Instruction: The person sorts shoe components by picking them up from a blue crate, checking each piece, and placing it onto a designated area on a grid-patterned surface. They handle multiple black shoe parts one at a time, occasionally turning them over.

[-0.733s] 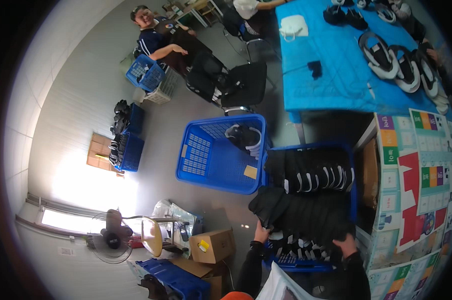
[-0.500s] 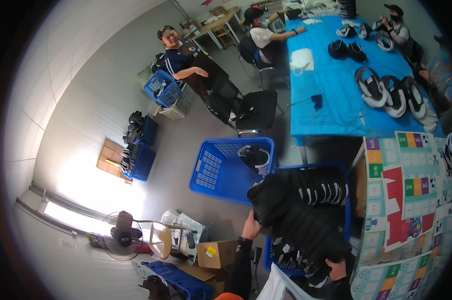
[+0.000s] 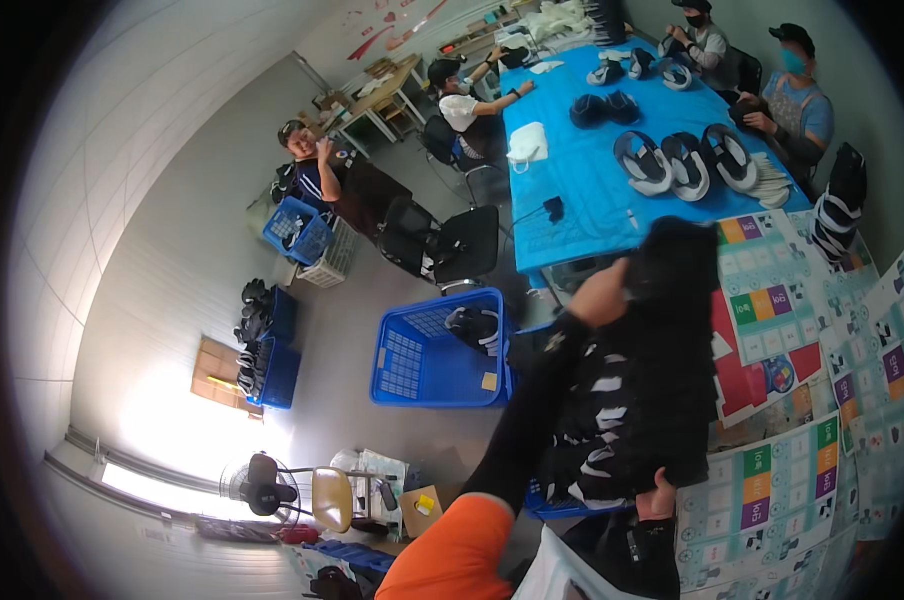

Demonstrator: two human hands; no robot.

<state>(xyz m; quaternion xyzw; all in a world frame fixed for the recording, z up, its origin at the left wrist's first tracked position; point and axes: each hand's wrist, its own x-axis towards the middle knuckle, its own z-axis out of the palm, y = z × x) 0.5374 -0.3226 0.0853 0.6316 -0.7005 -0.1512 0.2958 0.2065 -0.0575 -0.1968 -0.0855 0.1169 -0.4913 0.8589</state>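
A long stack of black padded pieces with white edges (image 3: pixel 662 380) is held between my two hands, over the right-hand blue crate and beside the paper-covered table. My left hand (image 3: pixel 600 295) is closed around its far end, the arm reaching forward in a black sleeve cover and orange sleeve. At the near end, my right hand (image 3: pixel 656 497) grips the stack, thumb showing and the other fingers mostly hidden. Beneath the stack, only parts of that blue crate (image 3: pixel 577 510) show. Left of it, another blue crate (image 3: pixel 437 395) holds a black-and-white padded piece (image 3: pixel 472 328).
Printed sheets (image 3: pixel 772 480) cover the table at right, where another black-and-white stack (image 3: pixel 840 205) stands. Beyond is a blue-covered table (image 3: pixel 562 190) with padded pieces and seated people. A black chair (image 3: pixel 462 240), a person (image 3: pixel 317 175) and a fan (image 3: pixel 267 485) are to the left.
The black stack has been lifted out of the right-hand crate and swung toward the papered table. My left hand has moved forward and to the right; my view has turned right.
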